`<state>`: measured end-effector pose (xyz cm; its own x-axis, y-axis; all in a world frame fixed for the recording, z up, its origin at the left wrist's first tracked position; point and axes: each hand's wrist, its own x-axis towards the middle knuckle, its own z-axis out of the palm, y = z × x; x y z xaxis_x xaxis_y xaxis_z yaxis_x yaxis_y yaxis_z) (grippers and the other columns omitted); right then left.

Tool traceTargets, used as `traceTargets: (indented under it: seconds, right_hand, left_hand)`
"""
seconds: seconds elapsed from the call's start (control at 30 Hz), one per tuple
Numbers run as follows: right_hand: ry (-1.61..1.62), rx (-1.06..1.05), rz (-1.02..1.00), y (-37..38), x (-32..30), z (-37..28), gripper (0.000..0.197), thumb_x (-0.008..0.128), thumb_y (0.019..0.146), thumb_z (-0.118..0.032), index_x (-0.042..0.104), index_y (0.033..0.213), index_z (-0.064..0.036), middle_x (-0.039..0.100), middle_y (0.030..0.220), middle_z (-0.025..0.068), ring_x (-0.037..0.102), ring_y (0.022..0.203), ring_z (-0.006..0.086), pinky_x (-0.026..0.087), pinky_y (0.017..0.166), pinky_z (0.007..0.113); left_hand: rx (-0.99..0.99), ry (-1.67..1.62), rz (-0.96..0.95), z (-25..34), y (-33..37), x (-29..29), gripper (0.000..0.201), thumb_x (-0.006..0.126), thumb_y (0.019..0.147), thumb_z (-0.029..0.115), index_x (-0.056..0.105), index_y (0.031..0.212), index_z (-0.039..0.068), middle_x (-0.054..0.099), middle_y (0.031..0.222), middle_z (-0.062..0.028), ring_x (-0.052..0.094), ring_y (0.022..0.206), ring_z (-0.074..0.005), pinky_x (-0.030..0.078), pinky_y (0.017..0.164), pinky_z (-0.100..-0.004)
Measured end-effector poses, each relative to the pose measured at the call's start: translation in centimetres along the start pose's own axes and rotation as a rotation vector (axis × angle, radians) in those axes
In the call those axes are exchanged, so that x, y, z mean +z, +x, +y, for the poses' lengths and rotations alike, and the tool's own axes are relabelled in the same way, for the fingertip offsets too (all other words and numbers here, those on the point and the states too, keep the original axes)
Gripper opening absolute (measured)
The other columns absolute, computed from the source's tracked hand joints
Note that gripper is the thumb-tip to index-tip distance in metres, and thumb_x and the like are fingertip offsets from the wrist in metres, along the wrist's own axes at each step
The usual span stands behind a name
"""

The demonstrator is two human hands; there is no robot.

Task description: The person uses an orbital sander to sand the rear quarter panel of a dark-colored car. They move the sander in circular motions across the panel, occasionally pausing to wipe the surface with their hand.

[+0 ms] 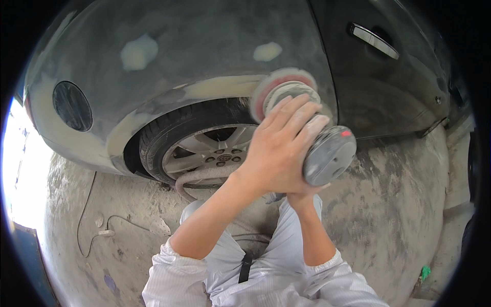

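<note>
The sander (330, 156) is grasped at the arch (222, 88) by the left hand (276, 148), fingers (303, 116) curled over its top; the grip of the right hand (307, 188) cannot be told. Probably hefty and stiff — best held at both ends.

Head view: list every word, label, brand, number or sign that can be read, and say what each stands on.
None can be read.
Sander: red mark on its dark end, too blurred to read.
Wheel's centre cap: too small to make out any emblem.
Tyre: no legible lettering.
</note>
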<state>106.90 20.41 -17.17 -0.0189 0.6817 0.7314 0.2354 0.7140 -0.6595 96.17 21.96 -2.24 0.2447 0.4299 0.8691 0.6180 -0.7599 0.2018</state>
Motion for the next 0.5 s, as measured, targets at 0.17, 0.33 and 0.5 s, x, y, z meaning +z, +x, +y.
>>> traceTargets:
  seconds: [0.17,0.33,0.5]
  right_hand:
    - [-0.001,-0.191,-0.199,3.2,-1.2,-3.2,0.067,0.096,0.076,-0.018,0.073,0.137,-0.0021,0.084,0.119,0.0142,0.08,0.109,0.036,0.062,0.1,0.047]
    - [0.211,0.068,-0.638,8.1,3.9,-12.3,0.059,0.09,0.074,-0.015,0.061,0.124,0.0016,0.078,0.1,0.0278,0.077,0.102,0.0508,0.061,0.091,0.056]
    - [0.061,0.193,-0.858,10.5,3.6,-15.1,0.064,0.091,0.076,-0.017,0.061,0.128,0.0054,0.076,0.091,0.0281,0.077,0.096,0.0496,0.06,0.086,0.055]
  left_hand:
    - [-0.024,0.056,0.043,-1.2,-1.6,-4.3,0.108,0.101,0.056,0.051,0.064,0.148,0.007,0.063,0.153,-0.0178,0.056,0.15,-0.0453,0.042,0.127,-0.0608]
    - [-0.139,-0.212,0.49,-3.9,-6.7,-12.8,0.126,0.095,0.066,0.061,0.042,0.165,0.004,0.048,0.165,-0.0206,0.055,0.148,-0.0386,0.048,0.124,-0.0555]
    - [-0.47,-0.263,0.601,-4.0,-7.0,-14.8,0.095,0.087,0.087,0.04,0.047,0.164,0.001,0.059,0.156,-0.0153,0.059,0.145,-0.0266,0.053,0.122,-0.0437]
